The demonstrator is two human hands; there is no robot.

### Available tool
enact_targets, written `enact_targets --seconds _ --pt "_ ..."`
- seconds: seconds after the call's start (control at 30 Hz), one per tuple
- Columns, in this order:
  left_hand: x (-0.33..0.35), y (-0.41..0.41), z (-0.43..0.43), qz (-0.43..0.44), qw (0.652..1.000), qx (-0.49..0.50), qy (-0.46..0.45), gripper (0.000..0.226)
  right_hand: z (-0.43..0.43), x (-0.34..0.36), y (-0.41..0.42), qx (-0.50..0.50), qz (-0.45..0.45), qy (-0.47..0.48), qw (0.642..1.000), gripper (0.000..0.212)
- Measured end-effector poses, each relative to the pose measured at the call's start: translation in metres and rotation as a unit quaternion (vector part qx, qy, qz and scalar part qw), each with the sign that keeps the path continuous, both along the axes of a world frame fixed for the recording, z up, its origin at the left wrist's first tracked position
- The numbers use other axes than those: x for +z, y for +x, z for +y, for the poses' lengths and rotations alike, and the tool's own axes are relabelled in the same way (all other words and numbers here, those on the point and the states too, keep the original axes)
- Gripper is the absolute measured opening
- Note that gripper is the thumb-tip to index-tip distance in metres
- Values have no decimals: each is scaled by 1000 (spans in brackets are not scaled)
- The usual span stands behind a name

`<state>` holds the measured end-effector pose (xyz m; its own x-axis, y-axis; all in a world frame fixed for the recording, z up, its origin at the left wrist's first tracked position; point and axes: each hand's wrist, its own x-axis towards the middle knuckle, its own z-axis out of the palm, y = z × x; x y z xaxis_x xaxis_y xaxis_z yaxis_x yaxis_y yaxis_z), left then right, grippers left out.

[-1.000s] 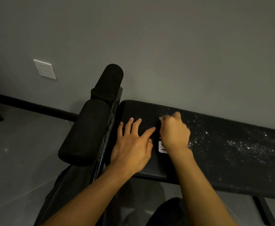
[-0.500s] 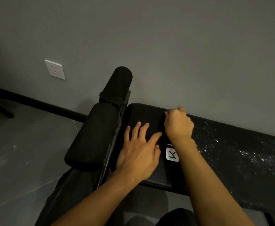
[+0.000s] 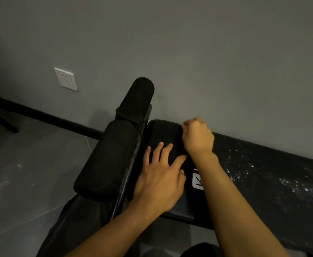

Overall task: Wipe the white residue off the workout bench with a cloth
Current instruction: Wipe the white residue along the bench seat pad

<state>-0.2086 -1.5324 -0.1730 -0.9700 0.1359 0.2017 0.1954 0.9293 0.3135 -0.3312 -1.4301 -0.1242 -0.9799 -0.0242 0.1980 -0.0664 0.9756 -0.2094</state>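
The black workout bench point(image 3: 259, 160) runs from centre to right along the grey wall. White residue point(image 3: 300, 188) speckles its right part, while the ribbed left end looks dark. My left hand point(image 3: 161, 179) lies flat on that ribbed end with its fingers spread. At the bench's far edge, my right hand point(image 3: 197, 138) is curled into a fist. A pale sliver of cloth point(image 3: 183, 125) shows at its fingertips; the rest of the cloth is hidden in the fist.
Two black foam rollers point(image 3: 107, 158) point(image 3: 137, 97) stick out at the bench's left end. A white logo patch point(image 3: 197, 181) sits between my forearms. A wall socket point(image 3: 66, 78) is at the left, above a black skirting board and the grey floor point(image 3: 27, 173).
My right fist has slid away from me to the bench's far edge, uncovering the logo patch. My left hand stays flat on the ribbed end.
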Motion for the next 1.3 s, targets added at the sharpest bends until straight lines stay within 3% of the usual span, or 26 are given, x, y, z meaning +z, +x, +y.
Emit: enact_targets --seconds 0.1,0.27,0.4,0.5,0.7,0.87,1.13,1.3 --pt "1 0 0 4 1000 3 -7 44 0 -3 23 85 -2 -22 996 30" --pt "1 1 1 2 1000 16 1 46 30 -11 12 -28 23 51 998 31" --pt "2 1 0 -2 1000 15 5 51 14 -11 14 35 11 25 999 29" --pt "5 2 -2 -6 1000 12 7 52 24 -3 60 87 -3 17 996 28" --pt "10 4 -4 -18 1000 -8 15 54 33 -11 188 4 7 -6 1000 17" --pt "11 4 -4 -22 1000 -13 13 50 36 -17 158 -48 46 -10 998 29" --pt "9 3 -5 -18 1000 -12 21 45 53 -28 223 -22 68 -46 996 15" --pt "7 1 -3 -16 1000 -7 -11 55 64 -23 170 -51 89 1 995 20"
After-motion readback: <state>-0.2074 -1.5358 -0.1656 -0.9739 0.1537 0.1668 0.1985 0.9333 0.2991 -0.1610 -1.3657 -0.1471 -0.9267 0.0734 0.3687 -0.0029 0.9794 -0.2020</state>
